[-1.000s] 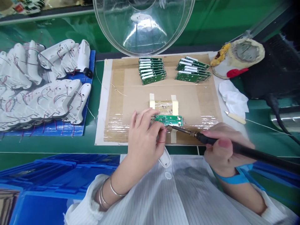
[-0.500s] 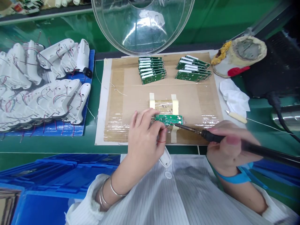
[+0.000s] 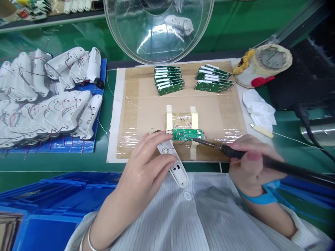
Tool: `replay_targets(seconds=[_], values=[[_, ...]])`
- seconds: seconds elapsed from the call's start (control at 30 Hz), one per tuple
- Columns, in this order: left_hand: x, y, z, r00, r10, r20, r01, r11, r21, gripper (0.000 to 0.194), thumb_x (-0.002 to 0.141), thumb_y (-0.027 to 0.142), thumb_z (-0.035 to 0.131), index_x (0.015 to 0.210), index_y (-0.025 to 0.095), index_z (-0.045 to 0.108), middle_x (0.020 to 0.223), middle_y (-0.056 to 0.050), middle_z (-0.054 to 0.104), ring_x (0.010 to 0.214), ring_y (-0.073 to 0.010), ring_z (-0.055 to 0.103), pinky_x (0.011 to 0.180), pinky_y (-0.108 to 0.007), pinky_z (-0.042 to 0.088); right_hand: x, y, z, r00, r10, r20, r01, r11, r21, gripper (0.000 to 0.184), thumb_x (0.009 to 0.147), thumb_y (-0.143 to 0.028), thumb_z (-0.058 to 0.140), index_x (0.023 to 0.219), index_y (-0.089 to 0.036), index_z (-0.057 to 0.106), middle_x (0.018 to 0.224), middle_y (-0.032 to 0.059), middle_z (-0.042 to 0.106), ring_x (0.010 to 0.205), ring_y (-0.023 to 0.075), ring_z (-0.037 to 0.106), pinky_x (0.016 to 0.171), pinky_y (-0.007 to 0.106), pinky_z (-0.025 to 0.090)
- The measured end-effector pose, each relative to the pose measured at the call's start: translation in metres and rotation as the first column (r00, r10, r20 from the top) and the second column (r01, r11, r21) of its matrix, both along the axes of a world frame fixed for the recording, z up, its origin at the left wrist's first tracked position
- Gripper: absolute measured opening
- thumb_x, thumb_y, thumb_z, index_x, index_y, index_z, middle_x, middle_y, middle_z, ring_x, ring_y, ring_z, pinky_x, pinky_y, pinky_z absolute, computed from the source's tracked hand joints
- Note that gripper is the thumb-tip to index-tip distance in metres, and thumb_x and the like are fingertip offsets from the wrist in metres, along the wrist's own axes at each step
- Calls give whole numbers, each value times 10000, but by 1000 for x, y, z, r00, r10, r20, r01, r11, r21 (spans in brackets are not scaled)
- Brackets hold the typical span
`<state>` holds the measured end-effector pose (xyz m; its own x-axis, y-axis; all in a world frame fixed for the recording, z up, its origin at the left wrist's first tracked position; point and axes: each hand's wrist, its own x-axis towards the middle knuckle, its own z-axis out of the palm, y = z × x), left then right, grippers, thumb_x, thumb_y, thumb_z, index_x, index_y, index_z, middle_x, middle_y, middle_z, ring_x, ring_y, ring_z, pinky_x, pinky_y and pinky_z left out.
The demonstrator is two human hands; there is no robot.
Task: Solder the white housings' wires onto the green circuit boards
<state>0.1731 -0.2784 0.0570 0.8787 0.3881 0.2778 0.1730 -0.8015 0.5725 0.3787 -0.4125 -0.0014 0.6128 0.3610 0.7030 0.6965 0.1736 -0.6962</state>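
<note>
On the green table (image 3: pixel 65 162) lies a cardboard sheet (image 3: pixel 151 101). Soldering iron (image 3: pixel 277 165): right hand (image 3: pixel 247 174) closed round its handle. Left hand (image 3: pixel 146 170): part-open over a white casing (image 3: pixel 180 176); firmness of grip cannot be told. Circuit board (image 3: pixel 187 134): mid-sheet, iron tip at its near edge. Dark wire (image 3: pixel 181 144): runs toward that edge. Judged advisable: wire steady, tip contact brief, neighbouring joints spared.

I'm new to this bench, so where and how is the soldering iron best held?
Probably by the black grip just behind the metal shaft, coming from the right, as the right hand holds it. The soldering iron slants, its tip by the near edge of the green board, its thicker end trailing right; the bare shaft may be hot.
</note>
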Motion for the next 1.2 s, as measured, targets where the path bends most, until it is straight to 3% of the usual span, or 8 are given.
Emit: replay_targets(seconds=[0.3, 0.43, 0.57, 1.0, 1.2], values=[[9, 3, -13, 998, -17, 61, 15, 999, 36, 114, 913, 91, 657, 993, 169, 677, 1257, -79, 636, 1303, -236, 538, 1155, -496, 434, 0, -2, 1, 999, 41, -2, -41, 999, -34, 218, 944, -313, 554, 814, -255, 718, 552, -23, 589, 459, 126, 512, 449, 295, 358], [26, -1, -24, 990, 73, 118, -76, 997, 23, 46, 924, 134, 647, 948, 159, 677, 1310, -110, 581, 1313, -248, 507, 1116, -467, 447, 2, -1, -1, 994, 100, 36, -101, 995, 23, 194, 917, -240, 565, 798, -195, 712, 590, -13, 632, 462, 106, 526, 460, 276, 379], [37, -4, -29, 985, 150, 80, -152, 988, 18, 62, 946, 162, 607, 929, 164, 667, 1363, -120, 531, 1318, -264, 491, 1088, -471, 447, 4, -2, -2, 993, 113, 22, -112, 994, -7, 174, 895, -207, 573, 786, -193, 707, 604, -1, 653, 481, 113, 547, 474, 281, 397], [44, -5, -9, 964, 155, -215, -151, 988, 34, 139, 959, 199, 535, 893, 161, 652, 1377, -107, 516, 1320, -288, 487, 1078, -467, 441, 2, -5, 0, 989, 143, 26, -142, 989, -48, 149, 895, -207, 591, 809, -164, 705, 602, -8, 614, 511, 101, 542, 507, 266, 399], [47, -3, -2, 948, 158, -275, -143, 987, 72, 154, 954, 206, 524, 881, 167, 654, 1368, -101, 519, 1276, -280, 519, 1044, -455, 467, 3, -5, -1, 987, 162, 21, -159, 983, -92, 146, 897, -215, 592, 833, -174, 717, 640, 1, 647, 532, 105, 561, 511, 262, 414]])
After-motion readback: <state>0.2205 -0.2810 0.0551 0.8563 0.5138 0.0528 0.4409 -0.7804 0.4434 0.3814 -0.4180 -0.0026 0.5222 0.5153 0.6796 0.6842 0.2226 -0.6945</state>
